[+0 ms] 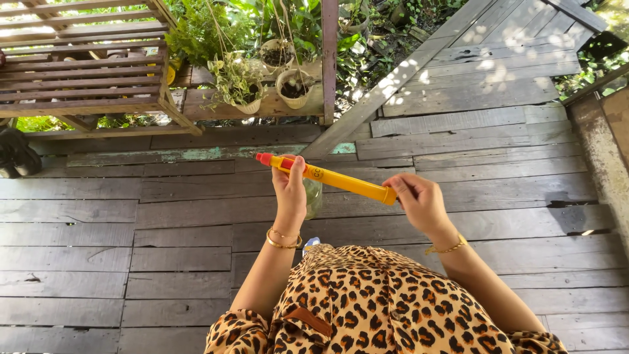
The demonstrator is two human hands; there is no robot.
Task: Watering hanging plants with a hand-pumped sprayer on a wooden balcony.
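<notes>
- A long yellow tube (334, 178) with a red tip (264, 158) is being held level in the air above the grey plank floor (164, 216), just in front of the person's chest, its red end pointing away to the left.
- It is looking like a rigid, smooth plastic cylinder, probably hollow and light; I am judging that it will not bend in the hand but could roll or slip between the fingers because the surface is glossy.
- The left hand (290, 190) is wrapping closed around the tube near the red end, thumb over the top, taking most of the weight.
- The right hand (414, 196) is pinching the opposite end of the tube with its fingertips, fingers curled shut on the blunt end cap.
- Holding it at both ends is seeming the steadiest way; the narrow red tip is looking like the more delicate part, so the thicker yellow body is the better place to grasp.
- A clear, glassy container (314, 196) is showing just behind the left hand; whether that hand is touching it I cannot tell.
- Gold bangles (283, 240) are sitting on the left wrist, and a leopard-print garment (380, 301) is filling the lower frame.
- Farther off, hanging pots with plants (291, 88) and a slatted wooden rack (85, 65) are standing at the deck's edge.
</notes>
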